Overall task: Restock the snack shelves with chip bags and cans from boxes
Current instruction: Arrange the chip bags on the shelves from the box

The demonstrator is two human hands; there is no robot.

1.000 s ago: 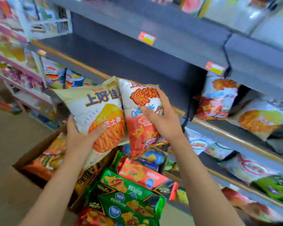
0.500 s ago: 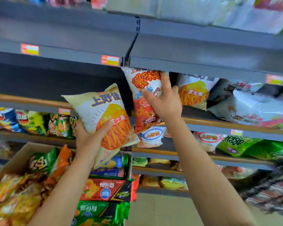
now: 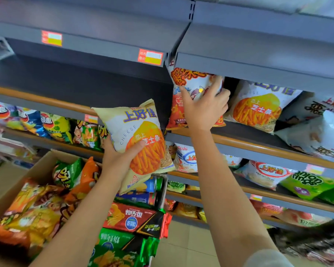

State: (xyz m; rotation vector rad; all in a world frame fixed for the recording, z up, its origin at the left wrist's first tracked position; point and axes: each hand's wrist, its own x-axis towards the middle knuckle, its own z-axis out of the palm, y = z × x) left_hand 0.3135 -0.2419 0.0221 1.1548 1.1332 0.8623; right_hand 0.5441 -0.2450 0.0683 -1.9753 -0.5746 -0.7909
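1. Two hands are busy, each clamped on its own bag and well apart; below them an open cardboard box (image 3: 37, 170) is heaped with chip bags, cartons and a few cans (image 3: 143, 197).
2. The left hand (image 3: 118, 160) grips the cheese-stick bag (image 3: 135, 139) low down, thumb across the front, out in front of the shelves. It reads "CHEESE" under large blue Chinese characters.
3. Judging by the puffed foil, these bags are light, soft and slippery, with brittle contents; best held at an edge or seam, not squeezed.
4. The right hand (image 3: 204, 108) holds the red-and-white bag (image 3: 181, 93), fingers spread over its front, on the right-hand shelf (image 3: 258, 147) beside a matching cheese bag (image 3: 258, 106).
5. Farther down, "Oishi" and "onion rings" can be read
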